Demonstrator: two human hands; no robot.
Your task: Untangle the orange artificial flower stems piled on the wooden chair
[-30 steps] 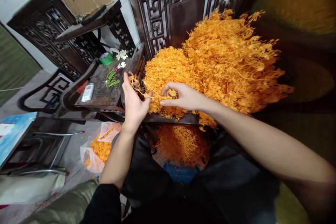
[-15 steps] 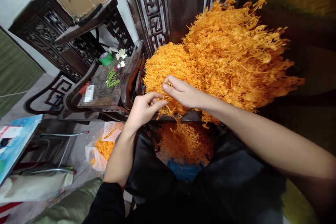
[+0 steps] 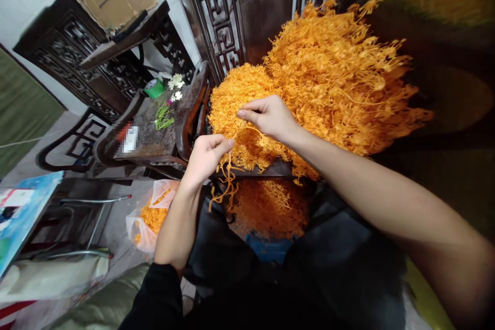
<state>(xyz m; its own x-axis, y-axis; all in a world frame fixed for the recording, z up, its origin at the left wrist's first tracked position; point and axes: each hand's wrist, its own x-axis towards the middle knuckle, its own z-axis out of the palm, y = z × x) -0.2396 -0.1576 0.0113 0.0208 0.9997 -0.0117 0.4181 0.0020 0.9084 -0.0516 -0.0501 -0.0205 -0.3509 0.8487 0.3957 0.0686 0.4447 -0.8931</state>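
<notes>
**Orange strands pinched between both hands**

The left hand [image 3: 204, 157] pinches a small bunch of orange strands [image 3: 224, 180] that dangles below it. The right hand [image 3: 270, 116], fingers closed, grips strands at the near edge of the big orange heap [image 3: 328, 82] on the dark surface [image 3: 278, 169]. A plastic bag [image 3: 149, 219] lies on the floor.

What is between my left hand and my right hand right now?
In the head view, a thin orange strand runs from the left hand up to the right hand, in front of the big orange pile. More strands dangle below the left hand.
</notes>
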